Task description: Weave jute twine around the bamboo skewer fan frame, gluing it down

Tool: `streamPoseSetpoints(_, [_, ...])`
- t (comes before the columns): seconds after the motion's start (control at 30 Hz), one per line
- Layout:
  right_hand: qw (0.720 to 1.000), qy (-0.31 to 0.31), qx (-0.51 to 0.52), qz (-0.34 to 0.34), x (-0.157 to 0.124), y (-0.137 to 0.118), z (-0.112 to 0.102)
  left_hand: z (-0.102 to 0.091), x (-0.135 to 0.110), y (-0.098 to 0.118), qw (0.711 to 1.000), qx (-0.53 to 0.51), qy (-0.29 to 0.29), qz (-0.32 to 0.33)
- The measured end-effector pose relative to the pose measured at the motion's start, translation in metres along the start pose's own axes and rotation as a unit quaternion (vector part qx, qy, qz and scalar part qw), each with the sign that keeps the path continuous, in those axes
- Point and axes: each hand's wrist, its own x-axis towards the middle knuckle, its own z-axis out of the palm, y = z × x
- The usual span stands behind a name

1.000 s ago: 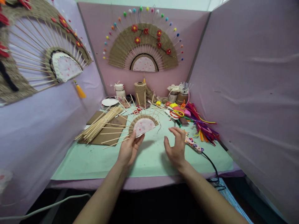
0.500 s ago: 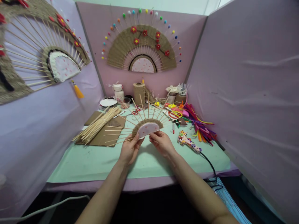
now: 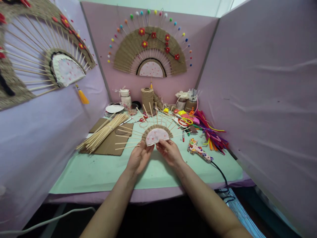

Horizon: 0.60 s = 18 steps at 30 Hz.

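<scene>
A small half-round fan frame is held up over the table between my two hands. Its middle is pale cloth with pink spots, edged by a band of twine, and thin wooden sticks fan out from it. My left hand grips the lower left corner, fingers behind and thumb at the edge. With thumb and fingertips, my right hand pinches the lower edge near the right side. A hot glue gun with a colourful pattern lies right of my right hand, its black cord running off the table.
Bundled wooden sticks rest on brown cardboard at left. Colourful pipe cleaners lie at right. Behind stand a twine spool, a white bottle and scissors. Finished fans hang on the back and left walls.
The fan frame has turned and tilted slightly in my hands, its sticks on the left shifting to the right. Both hands keep their hold.
</scene>
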Motion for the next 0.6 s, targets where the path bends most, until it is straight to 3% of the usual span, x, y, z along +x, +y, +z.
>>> streamPoseSetpoints(0.07, [1.000, 0.013, 0.020, -0.019, 0.002, -0.001, 0.000, -0.001, 0.000, -0.002, 1.000, 0.014, -0.009, -0.017])
streamPoseSetpoints(0.27, [0.999, 0.022, 0.015, -0.034, -0.001, 0.000, 0.001, -0.004, 0.006, -0.015, 0.983, 0.157, 0.087, -0.035])
streamPoseSetpoints(0.6, [0.994, 0.029, -0.084, -0.068, -0.003, 0.014, 0.002, 0.000, 0.008, -0.013, 0.988, 0.065, 0.137, 0.031])
